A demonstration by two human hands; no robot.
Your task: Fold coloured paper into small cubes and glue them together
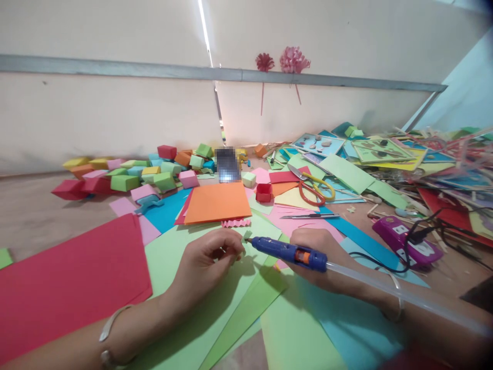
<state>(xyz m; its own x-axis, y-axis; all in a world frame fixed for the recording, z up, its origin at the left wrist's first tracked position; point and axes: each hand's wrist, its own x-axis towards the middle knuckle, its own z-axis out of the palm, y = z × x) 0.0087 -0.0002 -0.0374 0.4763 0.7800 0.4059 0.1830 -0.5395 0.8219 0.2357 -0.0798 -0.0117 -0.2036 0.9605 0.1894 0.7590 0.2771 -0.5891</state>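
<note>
My right hand (314,252) is closed around a blue glue gun (283,250), with a long clear glue stick (370,281) running out of its back end. In my left hand (210,262), finger and thumb pinch a small green paper piece (246,235). The gun's nozzle tip is at that piece; whether it touches I cannot tell. Beneath both hands lie light green paper sheets (181,288). A pink zigzag-folded paper strip (235,223) rests just beyond the left hand, in front of a stack of orange paper (217,203).
Several coloured paper boxes (125,182) cover the back left. Red paper (77,282) lies at the left. Scissors (311,192), a craft knife (310,216) and a small red open box (264,192) are beyond the right hand. A purple power strip (406,241) with cords sits at right.
</note>
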